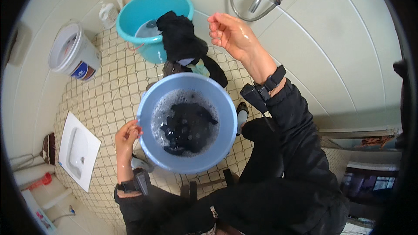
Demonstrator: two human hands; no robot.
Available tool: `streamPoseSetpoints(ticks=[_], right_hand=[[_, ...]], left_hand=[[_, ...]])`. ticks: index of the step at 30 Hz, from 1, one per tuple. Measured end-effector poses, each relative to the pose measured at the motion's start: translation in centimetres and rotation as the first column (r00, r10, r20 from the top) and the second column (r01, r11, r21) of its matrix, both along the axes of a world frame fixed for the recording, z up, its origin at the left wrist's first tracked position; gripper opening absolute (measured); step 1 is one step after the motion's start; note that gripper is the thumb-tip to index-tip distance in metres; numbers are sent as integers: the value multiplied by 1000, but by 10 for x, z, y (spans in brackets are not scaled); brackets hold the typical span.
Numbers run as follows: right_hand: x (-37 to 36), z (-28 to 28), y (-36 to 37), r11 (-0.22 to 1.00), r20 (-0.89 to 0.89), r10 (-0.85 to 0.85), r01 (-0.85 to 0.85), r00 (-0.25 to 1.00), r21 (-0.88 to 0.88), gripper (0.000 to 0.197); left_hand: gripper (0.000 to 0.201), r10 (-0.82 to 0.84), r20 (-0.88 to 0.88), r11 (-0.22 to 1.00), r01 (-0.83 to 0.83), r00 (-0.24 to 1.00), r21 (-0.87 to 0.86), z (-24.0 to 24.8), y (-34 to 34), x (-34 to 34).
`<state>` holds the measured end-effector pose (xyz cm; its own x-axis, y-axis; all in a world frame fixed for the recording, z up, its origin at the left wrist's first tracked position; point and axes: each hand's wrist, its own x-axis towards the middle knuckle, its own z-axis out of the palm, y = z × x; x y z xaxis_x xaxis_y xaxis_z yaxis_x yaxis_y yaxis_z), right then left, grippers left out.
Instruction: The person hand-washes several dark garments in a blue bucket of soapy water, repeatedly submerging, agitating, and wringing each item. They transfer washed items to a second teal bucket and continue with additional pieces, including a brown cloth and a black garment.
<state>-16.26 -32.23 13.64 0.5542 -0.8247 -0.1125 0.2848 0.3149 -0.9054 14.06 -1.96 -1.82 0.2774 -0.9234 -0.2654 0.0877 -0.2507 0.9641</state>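
The blue basin [227, 115] stands in the middle, between the person's two shoes, probably so that both hands reach it easily; dark cloth [189, 126] lies in its sudsy water, perhaps to soak. The left hand [125, 139] is at the basin's nine o'clock rim with fingers bent; whether it pinches the rim to steady it, I cannot tell. The right hand [237, 39] is raised toward one o'clock, wet and half-curled, holding nothing that shows, apart from the basin. Near twelve o'clock, a black garment [180, 37] hangs over the edge of the teal tub [143, 6], perhaps parked there to stay within reach. The white bucket [89, 48] sits at ten o'clock, well apart, leaving elbow room.
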Motion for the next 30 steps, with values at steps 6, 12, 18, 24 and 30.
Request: streamPoseSetpoints(ticks=[6, 12, 18, 24, 30], right_hand=[[-4, -44, 75, 994, -290, 9, -41, 957, -104, 21], [-65, -141, 116, 984, -675, -48, -83, 736, -160, 16], [-91, -187, 114, 964, -702, -206, 19, 681, -264, 16], [-42, -173, 136, 723, -824, 97, -609, 558, -327, 19], [-78, -161, 85, 956, -662, 198, -292, 723, -34, 25]], left_hand=[[32, 71, 154, 994, -83, 986, 71, -18, 14, 14], [30, 85, 246, 988, -114, 966, 106, -18, 13, 12], [26, 80, 114, 992, -91, 990, 88, -17, -4, -26], [30, -283, 280, 954, 238, 917, 183, -31, -15, -60], [32, -250, 220, 952, 199, 943, 231, -31, -10, -55]])
